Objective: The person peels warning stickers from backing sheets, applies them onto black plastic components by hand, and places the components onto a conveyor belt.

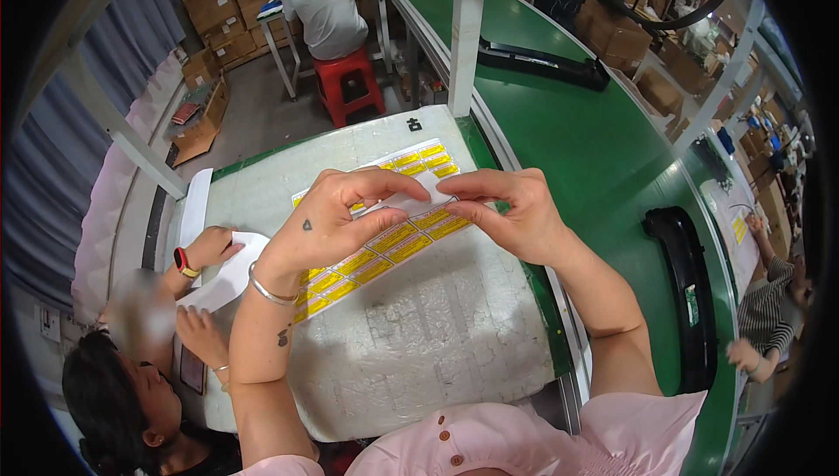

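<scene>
A sheet of yellow and white labels (351,270) lies on the padded white table in front of me. Above it, both my hands pinch a small white paper piece (426,186). My left hand (336,214) grips its left side between thumb and forefinger, and a silver bangle circles that wrist. Opposite, my right hand (517,210) has thumb and forefinger closed at the right side of the paper. My hands cover part of the label sheet. Whether the paper is folded or is a peeled backing strip, I cannot tell.
At my left, a co-worker's hands hold a white sheet (229,277) by the table (437,336). On my right runs a green conveyor belt (594,179) carrying long black housings (686,301), (546,65). A white post (467,39) rises at the table's far corner, with a red stool (345,91) beyond.
</scene>
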A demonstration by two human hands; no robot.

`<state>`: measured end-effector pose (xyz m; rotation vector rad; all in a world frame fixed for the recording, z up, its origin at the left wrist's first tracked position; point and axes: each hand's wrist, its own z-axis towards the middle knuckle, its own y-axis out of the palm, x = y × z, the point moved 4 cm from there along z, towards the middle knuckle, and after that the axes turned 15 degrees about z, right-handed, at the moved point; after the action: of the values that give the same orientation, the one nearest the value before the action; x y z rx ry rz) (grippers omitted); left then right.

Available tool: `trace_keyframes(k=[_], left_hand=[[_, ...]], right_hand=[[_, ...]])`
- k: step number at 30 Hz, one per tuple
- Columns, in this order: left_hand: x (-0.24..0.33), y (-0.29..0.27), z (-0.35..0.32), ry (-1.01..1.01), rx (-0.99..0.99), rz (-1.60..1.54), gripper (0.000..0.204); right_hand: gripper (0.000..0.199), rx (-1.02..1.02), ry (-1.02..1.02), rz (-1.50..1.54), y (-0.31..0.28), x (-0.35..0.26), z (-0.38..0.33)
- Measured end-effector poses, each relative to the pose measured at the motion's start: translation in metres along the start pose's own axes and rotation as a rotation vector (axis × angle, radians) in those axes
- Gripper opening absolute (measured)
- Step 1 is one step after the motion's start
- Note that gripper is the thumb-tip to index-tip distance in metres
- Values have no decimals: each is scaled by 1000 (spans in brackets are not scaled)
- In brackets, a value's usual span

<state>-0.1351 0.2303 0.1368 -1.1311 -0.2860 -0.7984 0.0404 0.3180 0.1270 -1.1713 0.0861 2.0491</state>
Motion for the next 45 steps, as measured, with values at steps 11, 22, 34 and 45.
trace_keyframes(k=[11, 22, 34, 45], left_hand=[[-8, 6, -5, -154, -64, -128, 21], [-10, 18, 13, -163, -106, -116, 21], [-54, 36, 41, -351, -195, -459, 24], [-187, 87, 90, -128, -107, 745, 33]], right_hand=[[15, 96, -202, -173, 12, 1, -13], [19, 99, -237, -299, 1, 10, -17], [22, 180, -472, -580, -9, 11, -27], [66, 730, 411, 270, -173, 184, 0]])
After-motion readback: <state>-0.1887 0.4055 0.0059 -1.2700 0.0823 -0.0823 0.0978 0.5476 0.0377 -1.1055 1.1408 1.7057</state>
